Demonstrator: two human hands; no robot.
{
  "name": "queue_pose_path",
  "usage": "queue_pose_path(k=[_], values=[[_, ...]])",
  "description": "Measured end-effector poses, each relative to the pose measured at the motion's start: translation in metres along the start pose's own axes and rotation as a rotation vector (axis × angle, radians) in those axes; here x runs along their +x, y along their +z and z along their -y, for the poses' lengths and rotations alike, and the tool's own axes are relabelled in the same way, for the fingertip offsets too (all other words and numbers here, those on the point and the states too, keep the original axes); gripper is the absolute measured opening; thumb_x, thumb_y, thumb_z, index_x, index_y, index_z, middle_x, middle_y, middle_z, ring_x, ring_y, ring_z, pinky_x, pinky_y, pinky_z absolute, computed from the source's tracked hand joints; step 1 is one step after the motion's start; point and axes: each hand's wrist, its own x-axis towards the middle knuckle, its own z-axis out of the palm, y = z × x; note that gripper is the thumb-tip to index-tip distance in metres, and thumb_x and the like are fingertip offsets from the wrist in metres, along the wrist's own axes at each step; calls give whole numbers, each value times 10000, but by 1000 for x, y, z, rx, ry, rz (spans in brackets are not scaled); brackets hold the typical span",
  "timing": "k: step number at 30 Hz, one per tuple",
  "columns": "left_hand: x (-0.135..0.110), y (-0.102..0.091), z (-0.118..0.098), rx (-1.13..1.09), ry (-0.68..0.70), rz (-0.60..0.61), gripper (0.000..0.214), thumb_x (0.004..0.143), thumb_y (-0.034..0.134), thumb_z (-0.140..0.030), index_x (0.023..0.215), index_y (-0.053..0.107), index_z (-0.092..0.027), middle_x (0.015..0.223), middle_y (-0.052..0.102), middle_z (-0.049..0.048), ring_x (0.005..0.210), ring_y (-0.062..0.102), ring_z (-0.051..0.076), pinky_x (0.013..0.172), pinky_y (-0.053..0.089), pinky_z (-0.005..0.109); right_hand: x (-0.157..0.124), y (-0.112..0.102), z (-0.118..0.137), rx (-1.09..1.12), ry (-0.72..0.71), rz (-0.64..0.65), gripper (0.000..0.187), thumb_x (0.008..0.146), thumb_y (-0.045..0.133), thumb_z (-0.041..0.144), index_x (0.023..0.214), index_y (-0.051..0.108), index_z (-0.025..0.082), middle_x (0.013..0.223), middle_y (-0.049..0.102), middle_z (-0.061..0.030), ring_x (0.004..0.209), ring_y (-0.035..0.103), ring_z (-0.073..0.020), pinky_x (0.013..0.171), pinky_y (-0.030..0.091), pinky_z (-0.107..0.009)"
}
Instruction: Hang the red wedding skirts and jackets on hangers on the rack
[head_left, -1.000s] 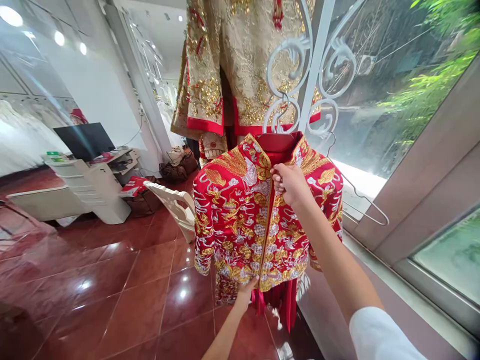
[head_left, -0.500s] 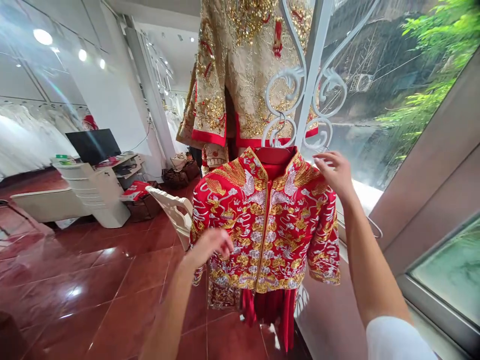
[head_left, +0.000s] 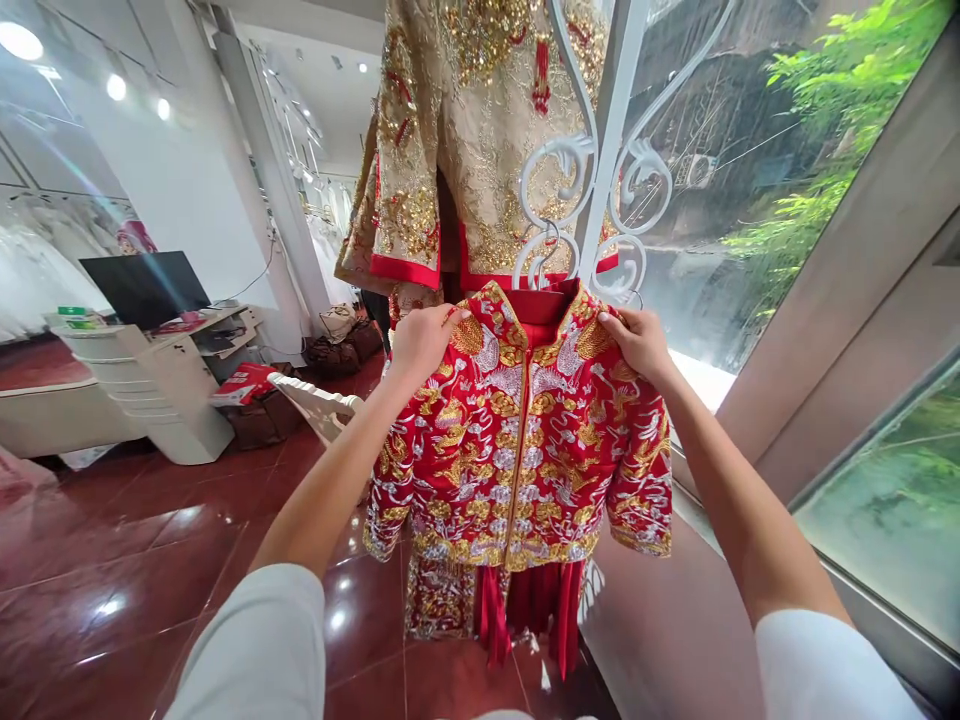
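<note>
A red jacket with gold and silver embroidery hangs upright in front of me, its front closed along a gold-edged centre line. My left hand pinches its shoulder on the left side of the view. On the opposite shoulder, my right hand has its fingers closed on the cloth. A red hanger shows inside the collar, its metal hook up against white scrollwork. Below the hem hang red fabric strips and an embroidered panel.
Behind the jacket hangs a beige and gold beaded garment. A window lies to the right. On the left are a white chair, a desk with a black monitor, and bags on the red tiled floor.
My left hand has risen from the jacket's front to its shoulder and closed there. My right hand has come down slightly onto the other shoulder. The view has shifted a little.
</note>
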Motion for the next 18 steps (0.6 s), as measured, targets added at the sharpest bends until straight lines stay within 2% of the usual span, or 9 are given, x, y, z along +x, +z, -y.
queue_pose_path(k=[1,3,5,7,9,12,14,18], values=[[-5,2,-1,18,33,-45,563,902,261,-525,905,655,-122,779,677,123,745,627,238,668,420,304,-5,3,4,-89,-40,-73,403,859,417,463,666,587,153,544,514,-2,524,451,-125,514,303,-242],[-13,4,0,4,138,-75,526,913,269,-488,1053,623,-125,943,683,141,861,632,238,744,433,311,-14,5,8,-218,-108,-115,381,885,379,437,841,637,160,678,603,-36,628,522,-164,568,336,-256],[-19,3,4,-15,223,-53,492,916,293,-456,1177,554,-130,1117,636,143,1003,596,237,836,424,322,-21,2,6,-284,-156,-51,382,891,373,426,1074,601,182,904,653,-74,783,569,-201,649,377,-273],[-22,-2,11,3,184,22,493,888,354,-484,1201,527,-145,1132,627,132,1015,587,245,837,428,333,-25,-4,2,-296,-154,65,429,868,417,458,1188,538,199,1019,644,-84,848,575,-210,691,393,-284],[-21,-7,18,41,65,152,525,817,438,-573,1086,586,-147,973,671,116,868,619,250,731,447,321,-25,-10,-2,-283,-89,164,450,820,477,520,1115,571,194,931,658,-68,766,571,-194,649,391,-277],[-13,-10,23,66,-38,251,532,749,478,-646,818,627,-140,737,653,90,663,592,217,608,414,285,-21,-13,-1,-283,44,153,430,774,500,584,807,613,171,669,608,-27,587,495,-150,539,333,-256],[-2,-11,22,63,-37,210,517,764,465,-637,748,615,-142,691,630,90,632,569,203,599,395,280,-17,-15,7,-289,88,79,429,773,501,581,702,592,168,591,562,-13,542,452,-135,505,297,-256],[20,-31,8,32,-1,69,492,785,470,-604,793,624,-137,703,614,89,675,560,205,650,393,295,-15,-38,39,-322,72,-87,417,794,471,572,770,628,187,638,573,-32,566,448,-155,503,285,-280]])
